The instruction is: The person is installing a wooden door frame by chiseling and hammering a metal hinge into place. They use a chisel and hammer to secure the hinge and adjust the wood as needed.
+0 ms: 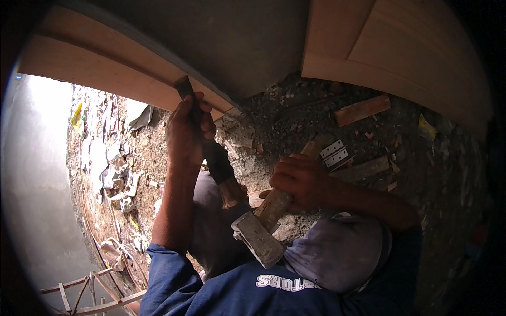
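My left hand (184, 129) is closed around a chisel (217, 163), whose handle looks wrapped in dark material with bare wood at its end. The flat dark blade points up at the wooden frame (116, 71), its tip at the frame's face near a recessed strip; whether it cuts in I cannot tell. My right hand (301, 178) grips the wooden handle of a hammer (258, 239). Its pale, blocky head hangs low near my lap, just below the chisel's butt and apart from it. Just beyond my right hand, a light metal hinge (333, 154) with screw holes lies on the ground.
A grey wall (232, 42) runs beside the frame. A panelled wooden door (406, 73) stands at upper right. A wood offcut (362, 109) lies on the rubble-strewn ground (274, 113). Litter lines the left, and a wooden lattice (95, 295) is at lower left.
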